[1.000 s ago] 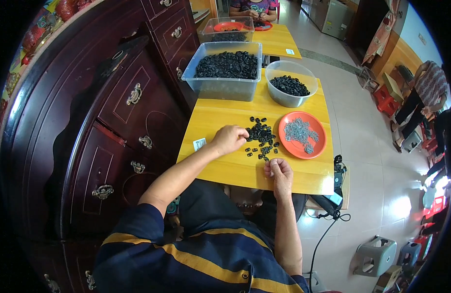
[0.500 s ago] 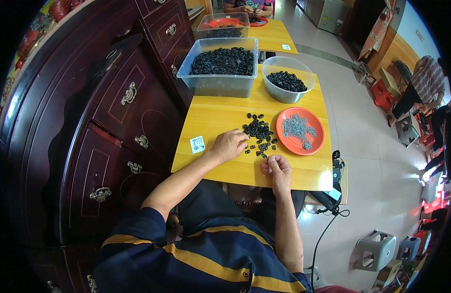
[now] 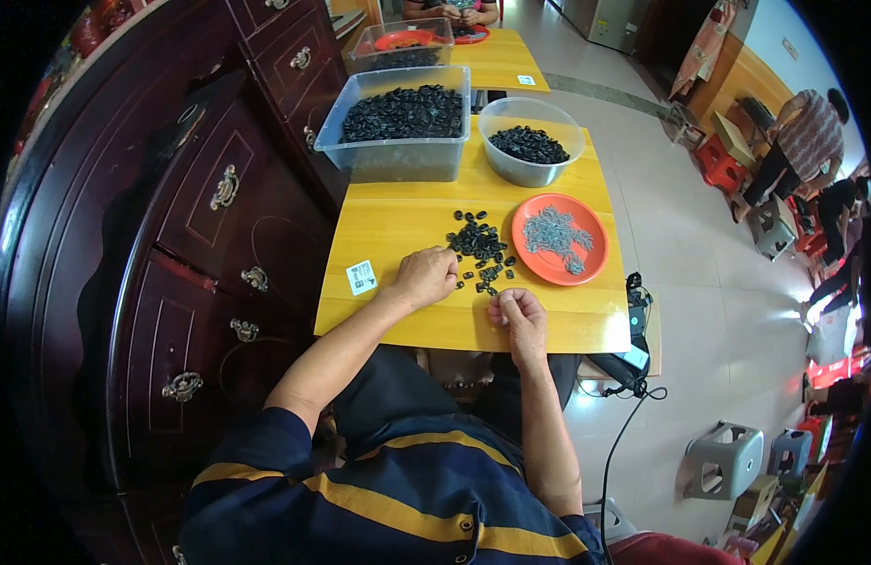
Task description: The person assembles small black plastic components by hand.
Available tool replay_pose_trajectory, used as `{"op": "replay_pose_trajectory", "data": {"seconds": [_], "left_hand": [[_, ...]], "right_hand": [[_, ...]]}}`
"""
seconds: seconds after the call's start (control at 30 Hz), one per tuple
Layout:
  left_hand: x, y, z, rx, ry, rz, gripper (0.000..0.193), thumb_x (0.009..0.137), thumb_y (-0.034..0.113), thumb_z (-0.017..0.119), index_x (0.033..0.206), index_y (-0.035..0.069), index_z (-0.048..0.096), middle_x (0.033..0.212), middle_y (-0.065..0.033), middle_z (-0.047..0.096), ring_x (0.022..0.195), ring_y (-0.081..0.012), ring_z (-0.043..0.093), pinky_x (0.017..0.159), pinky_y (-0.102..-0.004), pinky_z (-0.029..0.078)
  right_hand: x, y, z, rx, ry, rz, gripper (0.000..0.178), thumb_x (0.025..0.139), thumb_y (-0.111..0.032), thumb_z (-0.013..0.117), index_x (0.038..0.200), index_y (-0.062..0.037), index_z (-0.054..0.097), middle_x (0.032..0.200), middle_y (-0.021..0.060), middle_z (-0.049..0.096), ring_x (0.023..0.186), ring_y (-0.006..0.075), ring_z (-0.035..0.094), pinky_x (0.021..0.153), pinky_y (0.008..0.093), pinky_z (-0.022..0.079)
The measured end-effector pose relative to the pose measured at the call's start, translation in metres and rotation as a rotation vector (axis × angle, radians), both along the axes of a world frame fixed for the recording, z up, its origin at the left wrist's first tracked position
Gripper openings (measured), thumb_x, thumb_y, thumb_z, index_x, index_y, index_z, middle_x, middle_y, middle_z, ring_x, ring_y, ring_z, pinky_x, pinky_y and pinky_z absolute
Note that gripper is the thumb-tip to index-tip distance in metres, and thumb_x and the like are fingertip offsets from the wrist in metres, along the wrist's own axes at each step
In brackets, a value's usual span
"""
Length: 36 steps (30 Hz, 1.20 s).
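A loose pile of small black oval plastic pieces (image 3: 478, 242) lies on the yellow table. My left hand (image 3: 426, 277) rests at the pile's left edge, fingers curled inward and their tips hidden beneath the hand. Just below the pile, my right hand (image 3: 520, 318) is closed in a pinch between thumb and fingers. Whatever either hand holds is too small or too hidden to make out. To the right of the pile sits a red plate (image 3: 596, 265) with many thin grey metal-looking bits (image 3: 554, 233) on it.
Behind the pile stand a clear rectangular bin (image 3: 398, 168) and a clear round tub (image 3: 537, 174), both holding black pieces. A dark wooden cabinet (image 3: 219, 282) borders the left. Another person's hands (image 3: 462, 15) work at a farther table. Grey stools (image 3: 725, 460) stand at right.
The whole view has shifted, so the table sits slightly further left and higher. My left fingers have curled in more beside the pile. My right hand keeps its pinch near the pile's lower edge.
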<state>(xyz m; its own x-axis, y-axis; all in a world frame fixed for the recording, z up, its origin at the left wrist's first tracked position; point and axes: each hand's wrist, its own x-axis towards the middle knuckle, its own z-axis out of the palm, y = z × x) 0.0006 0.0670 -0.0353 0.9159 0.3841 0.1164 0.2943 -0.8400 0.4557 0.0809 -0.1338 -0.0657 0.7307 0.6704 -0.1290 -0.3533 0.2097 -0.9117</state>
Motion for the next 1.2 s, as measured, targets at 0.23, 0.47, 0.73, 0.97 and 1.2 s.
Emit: {"op": "replay_pose_trajectory", "data": {"seconds": [0.23,0.47,0.73,0.97,1.2], "left_hand": [[0.005,-0.011,0.009,-0.047,-0.227,-0.128,0.008,0.078,0.010,0.066,0.081,0.004,0.062,0.074,-0.0107,0.065,0.066,-0.0275,0.064,0.061,-0.0381,0.050],[0.011,-0.055,0.040,-0.449,-0.299,-0.319,0.008,0.083,0.003,0.067,0.091,0.002,0.068,0.069,-0.0003,0.064,0.058,-0.0050,0.055,0.054,-0.0245,0.045],[0.026,-0.064,0.035,-0.672,-0.174,-0.299,0.006,0.089,0.004,0.062,0.092,0.001,0.066,0.074,0.0028,0.063,0.065,-0.0029,0.054,0.060,-0.0205,0.047],[0.036,-0.066,0.031,-0.918,-0.140,-0.301,0.009,0.091,0.005,0.061,0.100,0.004,0.062,0.083,0.0053,0.060,0.069,-0.0005,0.052,0.061,-0.0182,0.044],[0.052,-0.063,0.030,-0.802,-0.146,-0.309,0.008,0.089,0.007,0.065,0.096,0.004,0.063,0.078,0.0051,0.060,0.066,-0.0012,0.052,0.059,-0.0193,0.045]], "right_hand": [[0.004,0.000,-0.014,0.083,0.035,-0.021,0.009,0.097,-0.012,0.059,0.097,-0.0032,0.058,0.091,0.0056,0.065,0.072,0.0102,0.058,0.065,0.0230,0.049],[0.003,-0.005,-0.005,0.124,0.030,-0.016,0.015,0.097,-0.016,0.061,0.107,-0.0059,0.056,0.091,0.0011,0.064,0.079,0.0097,0.062,0.069,0.0228,0.050],[0.003,-0.014,-0.004,0.199,0.092,-0.051,0.014,0.096,-0.016,0.062,0.105,-0.0060,0.057,0.090,0.0011,0.064,0.079,0.0086,0.062,0.069,0.0216,0.050],[0.009,-0.016,0.002,0.140,0.110,-0.111,0.012,0.092,-0.012,0.066,0.101,-0.0081,0.059,0.087,-0.0009,0.065,0.072,0.0080,0.062,0.065,0.0210,0.048],[0.016,-0.024,0.004,0.125,0.056,-0.112,0.018,0.093,-0.013,0.062,0.110,-0.0056,0.063,0.088,-0.0010,0.064,0.073,0.0066,0.060,0.066,0.0215,0.048]]}}
